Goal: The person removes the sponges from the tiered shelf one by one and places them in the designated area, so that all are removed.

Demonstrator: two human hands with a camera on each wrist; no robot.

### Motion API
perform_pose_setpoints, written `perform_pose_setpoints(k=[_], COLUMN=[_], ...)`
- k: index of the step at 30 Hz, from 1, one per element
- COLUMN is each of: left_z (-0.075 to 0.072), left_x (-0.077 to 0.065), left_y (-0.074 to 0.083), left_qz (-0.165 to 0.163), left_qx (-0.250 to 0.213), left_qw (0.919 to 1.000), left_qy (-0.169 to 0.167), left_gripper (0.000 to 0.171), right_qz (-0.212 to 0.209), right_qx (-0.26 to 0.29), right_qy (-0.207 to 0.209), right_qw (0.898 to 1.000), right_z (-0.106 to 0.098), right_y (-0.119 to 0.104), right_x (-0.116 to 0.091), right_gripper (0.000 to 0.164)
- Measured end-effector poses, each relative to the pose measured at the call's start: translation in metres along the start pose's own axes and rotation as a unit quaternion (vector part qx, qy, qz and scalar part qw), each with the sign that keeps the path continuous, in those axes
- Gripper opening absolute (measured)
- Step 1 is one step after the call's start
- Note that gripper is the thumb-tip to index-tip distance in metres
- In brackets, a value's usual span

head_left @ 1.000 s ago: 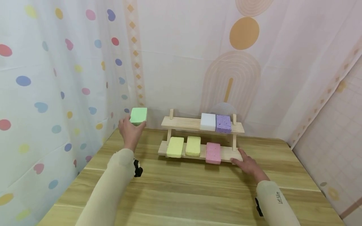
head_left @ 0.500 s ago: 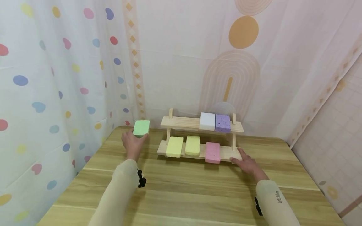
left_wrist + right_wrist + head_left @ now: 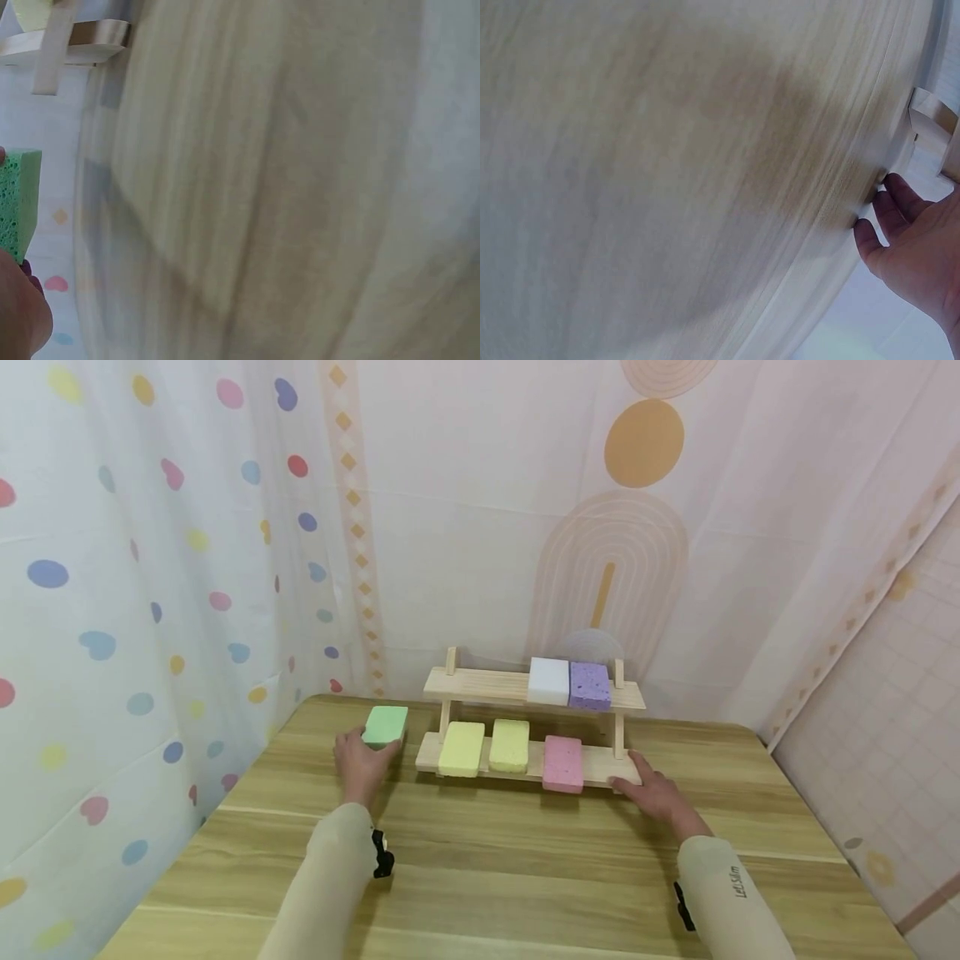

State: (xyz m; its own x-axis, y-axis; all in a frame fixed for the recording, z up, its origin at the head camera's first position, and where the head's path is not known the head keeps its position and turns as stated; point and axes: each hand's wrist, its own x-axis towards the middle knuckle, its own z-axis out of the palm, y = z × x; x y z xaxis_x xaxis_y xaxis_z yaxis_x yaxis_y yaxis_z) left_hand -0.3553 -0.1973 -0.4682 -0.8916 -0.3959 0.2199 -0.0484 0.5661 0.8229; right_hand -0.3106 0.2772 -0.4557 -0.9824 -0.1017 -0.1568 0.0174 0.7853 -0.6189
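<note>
Left of centre, my left fingers pinch a green sponge; slackening (right fingers grip the rack) could drop it.

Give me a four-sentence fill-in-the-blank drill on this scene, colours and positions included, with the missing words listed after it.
1. The left hand grips a ____ sponge.
2. On the upper shelf, the purple sponge sits beside a ____ block.
3. The lower shelf bears one pink sponge and ____ yellow sponges.
4. In the head view, the right hand touches the lower shelf at its ____ end.

Missing words: green; white; two; right.
</note>
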Motion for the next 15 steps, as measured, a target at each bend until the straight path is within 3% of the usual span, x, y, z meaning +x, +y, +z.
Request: perform_pose_setpoints(k=[15], left_z=[0.012], left_x=[-0.006], left_y=[-0.014], left_qz=[-0.003], left_qx=[0.039], left_qw=[0.9979], left_qy=[-0.052], left_gripper=[0.08], right_qz=[-0.001], right_qx=[-0.005], right_qy=[0.002], right_qw=[1.0], right_z=[0.001], right_y=[0.002], right_x=[0.001], right_gripper=[0.09])
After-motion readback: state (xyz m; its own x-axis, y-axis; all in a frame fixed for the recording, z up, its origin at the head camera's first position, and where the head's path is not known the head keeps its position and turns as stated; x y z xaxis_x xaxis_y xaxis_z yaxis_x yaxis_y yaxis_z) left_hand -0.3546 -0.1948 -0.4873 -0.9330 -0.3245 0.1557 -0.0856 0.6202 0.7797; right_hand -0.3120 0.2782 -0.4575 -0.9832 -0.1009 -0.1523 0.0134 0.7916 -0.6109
